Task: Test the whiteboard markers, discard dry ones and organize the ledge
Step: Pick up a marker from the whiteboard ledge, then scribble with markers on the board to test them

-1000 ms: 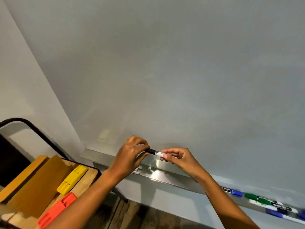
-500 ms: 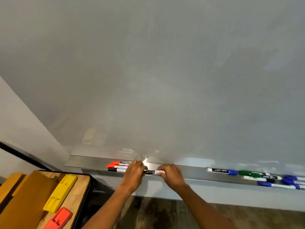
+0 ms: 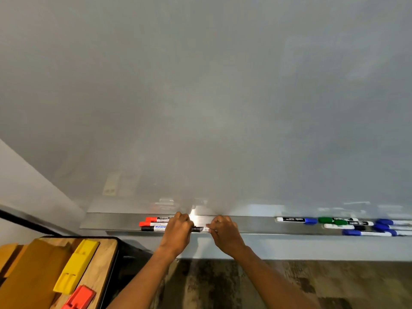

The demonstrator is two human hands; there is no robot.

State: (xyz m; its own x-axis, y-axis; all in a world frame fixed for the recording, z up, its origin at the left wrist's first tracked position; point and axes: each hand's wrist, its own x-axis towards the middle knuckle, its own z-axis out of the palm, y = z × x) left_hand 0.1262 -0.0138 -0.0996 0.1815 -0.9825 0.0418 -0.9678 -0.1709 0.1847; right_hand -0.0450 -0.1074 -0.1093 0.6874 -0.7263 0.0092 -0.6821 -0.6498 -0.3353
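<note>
both hands on a black marker at the ledge.

the left hand (image 3: 177, 234) and right hand (image 3: 225, 231) each pinch an end of the black whiteboard marker (image 3: 199, 229), held level just over the metal ledge (image 3: 252, 226). to place it well, i'd line it up end to end with the black marker (image 3: 153, 228) under the two red markers (image 3: 153, 221), cap the same way, clear of the blue and green markers (image 3: 347, 226) well to the right.

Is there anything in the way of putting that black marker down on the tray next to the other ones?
Nothing visible blocks it. The left hand and right hand hold the black marker low over the ledge. The ledge under and right of it looks bare. Three markers lie just left of the left hand.
</note>
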